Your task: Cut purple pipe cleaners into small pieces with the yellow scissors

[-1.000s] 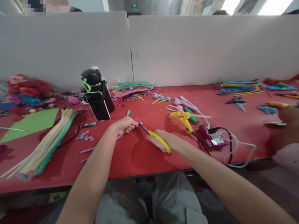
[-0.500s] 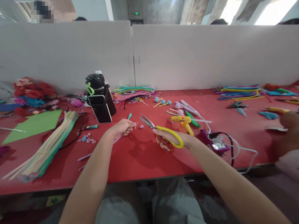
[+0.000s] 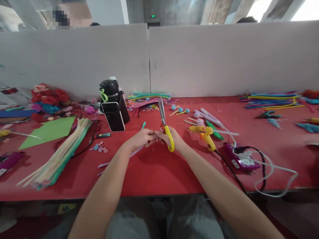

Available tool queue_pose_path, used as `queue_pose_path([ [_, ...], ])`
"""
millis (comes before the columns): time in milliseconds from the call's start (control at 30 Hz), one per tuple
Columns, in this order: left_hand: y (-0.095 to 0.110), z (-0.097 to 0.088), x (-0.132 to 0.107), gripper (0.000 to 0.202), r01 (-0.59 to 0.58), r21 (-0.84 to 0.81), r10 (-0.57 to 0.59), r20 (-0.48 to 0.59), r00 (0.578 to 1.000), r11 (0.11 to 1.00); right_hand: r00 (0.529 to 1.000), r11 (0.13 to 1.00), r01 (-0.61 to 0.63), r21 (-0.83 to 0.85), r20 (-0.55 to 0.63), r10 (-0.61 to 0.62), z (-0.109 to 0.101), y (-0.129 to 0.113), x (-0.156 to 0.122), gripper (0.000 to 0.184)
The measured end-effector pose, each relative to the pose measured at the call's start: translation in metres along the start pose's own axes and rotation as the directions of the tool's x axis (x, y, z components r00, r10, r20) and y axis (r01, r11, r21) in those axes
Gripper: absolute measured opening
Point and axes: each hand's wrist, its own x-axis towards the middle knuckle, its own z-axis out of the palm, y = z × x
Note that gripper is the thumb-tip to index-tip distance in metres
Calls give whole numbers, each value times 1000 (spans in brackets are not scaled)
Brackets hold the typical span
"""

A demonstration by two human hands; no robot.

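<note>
Scissors [image 3: 164,127]: yellow-handled, mid-bench, long axis near-to-far, closed blades pointing far, tilted slightly left.
Right hand [image 3: 171,139]: curled around the scissor handles.
Left hand [image 3: 142,138]: pinching a lilac pipe cleaner [image 3: 119,158], fingertips meeting the right hand.

Red worktop against pale partitions

A red flat worktop [image 3: 159,172] meets two grey-white divider panels [image 3: 224,59]; beyond them, concrete walls and bright daylight windows [image 3: 301,8].

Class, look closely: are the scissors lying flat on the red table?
No. The right hand holds the scissors up, blades pointing away, above the table.
</note>
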Motion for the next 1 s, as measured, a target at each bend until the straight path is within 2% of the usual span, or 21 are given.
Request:
queue_pose_path([
  [200, -4, -2, 4, 13, -5, -65, 2, -45, 999, 998, 996, 997, 23, 78, 85, -30, -9, -7, -13, 56],
  [400, -6, -4, 4, 19, -20, -56, 18, -27, 999, 998, 993, 989, 77, 124, 85, -88, -10, -8, -14, 57],
  [600, -6, -2, 4, 24, -21, -31, 21, -6, 1000, 999, 993, 985, 97, 142, 46, -104, -7, 8, -5, 59],
  [700, -6, -2, 4, 23, -3, -19, 3, 17, 1000, 1000, 994, 989, 110, 99, 15, -112, -8, 14, -1, 59],
  [833, -5, -3, 3, 21, -4, -33, 5, 36, 999, 999, 992, 990, 121, 79, -36, -118, -9, 13, -2, 57],
  [900, -3, -4, 3, 23, -39, -91, 39, 0, 999, 995, 995, 991, 103, 89, -7, -103, -9, 9, -5, 57],
  [1000, -1, -4, 3, 31, -102, -181, 88, -80, 993, 978, 982, 990, 60, 129, 170, -81, -7, 0, -13, 60],
])
